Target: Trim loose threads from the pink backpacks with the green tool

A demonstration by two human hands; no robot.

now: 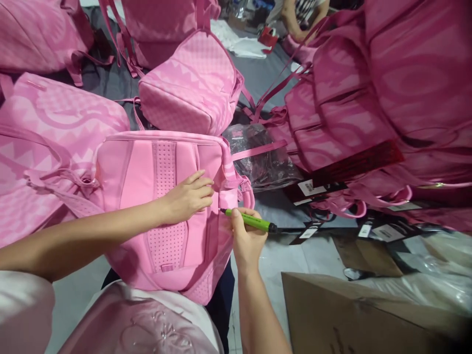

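A pink backpack [155, 196] lies back-side up in front of me, its padded mesh back panel showing. My left hand [188, 196] rests on that panel, fingers curled and pressing down near the top handle. My right hand [245, 241] is closed around a green pen-shaped tool [250, 221]. Its dark tip touches the bag by the pink handle loop [241, 189].
Several more pink backpacks [191, 83] are piled all around, with a big stack [368, 98] at the right carrying hang tags [309, 188]. A clear plastic bag [263, 157] lies behind. A brown cardboard box [350, 314] sits at lower right. Another person's arm [295, 24] shows at top.
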